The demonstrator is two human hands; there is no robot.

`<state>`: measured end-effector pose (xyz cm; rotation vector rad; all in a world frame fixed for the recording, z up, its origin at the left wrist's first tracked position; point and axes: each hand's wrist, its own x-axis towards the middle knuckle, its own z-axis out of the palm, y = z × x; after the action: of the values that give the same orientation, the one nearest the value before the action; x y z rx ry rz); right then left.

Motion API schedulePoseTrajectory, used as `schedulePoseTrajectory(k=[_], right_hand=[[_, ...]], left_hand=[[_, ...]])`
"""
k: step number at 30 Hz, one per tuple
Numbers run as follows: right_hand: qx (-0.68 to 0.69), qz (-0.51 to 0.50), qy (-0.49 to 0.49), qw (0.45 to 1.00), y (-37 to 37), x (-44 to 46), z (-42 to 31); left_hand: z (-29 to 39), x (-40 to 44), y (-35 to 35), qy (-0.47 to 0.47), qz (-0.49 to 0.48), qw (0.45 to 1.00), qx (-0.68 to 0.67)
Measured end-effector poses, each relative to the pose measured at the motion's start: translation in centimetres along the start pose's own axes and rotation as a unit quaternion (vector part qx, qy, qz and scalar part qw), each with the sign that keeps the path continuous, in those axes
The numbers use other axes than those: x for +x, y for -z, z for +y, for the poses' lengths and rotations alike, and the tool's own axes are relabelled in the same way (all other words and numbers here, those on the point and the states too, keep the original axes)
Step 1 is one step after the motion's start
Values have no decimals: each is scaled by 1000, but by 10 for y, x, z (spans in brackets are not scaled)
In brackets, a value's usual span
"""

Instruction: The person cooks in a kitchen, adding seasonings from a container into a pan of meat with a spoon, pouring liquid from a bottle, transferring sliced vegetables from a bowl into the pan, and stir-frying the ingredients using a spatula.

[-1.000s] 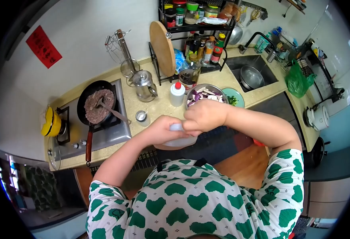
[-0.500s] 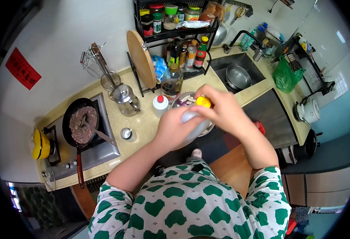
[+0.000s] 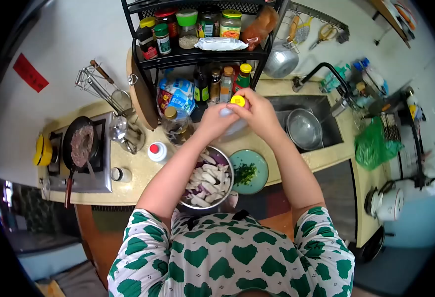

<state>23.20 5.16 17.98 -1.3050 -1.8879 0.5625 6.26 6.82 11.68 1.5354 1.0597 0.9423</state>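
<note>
Both hands meet on a translucent bottle [image 3: 236, 127] with a yellow cap [image 3: 238, 100], held over the counter in front of the black rack. My left hand [image 3: 216, 121] is wrapped round the bottle near its top. Fingers of my right hand [image 3: 258, 113] close on the yellow cap, which appears to be on the bottle. Most of the bottle's body is hidden by the hands. Below my left forearm stands a metal bowl [image 3: 232, 184] of white slices and purple pieces. A pale green plate [image 3: 260, 179] holding chopped green herbs [image 3: 244, 173] lies to its right.
A white bottle with a red cap [image 3: 157, 152], a dark sauce bottle [image 3: 177, 129] and a small jar [image 3: 121, 174] stand left of the hands. Farther left, a pan [image 3: 82, 143] of minced meat sits on the stove. The black rack [image 3: 202, 54] rises behind; the sink [image 3: 326, 111] lies right.
My hands have carried the bottle away from me, from above the bowl toward the rack. The view has shifted too, and the bowl and herb plate are now uncovered.
</note>
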Motion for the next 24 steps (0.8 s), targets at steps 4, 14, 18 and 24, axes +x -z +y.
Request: schedulePoseTrajectory(k=[4,14,18,24], right_hand=[[9,-43,0,999,-24,16,53],[97,-37,-13,995,-85,25,98],[240,-38,-46,969,-83,7,98],[255,-18,-88,963,-68,-80,119]], left_hand=[[-56,21,-11,22,54,998,38],[-114,37,15,-39,120,979,162],[-52,-2,0,-119,219,915,318],[-14,-155,35,-155,225,907,321]])
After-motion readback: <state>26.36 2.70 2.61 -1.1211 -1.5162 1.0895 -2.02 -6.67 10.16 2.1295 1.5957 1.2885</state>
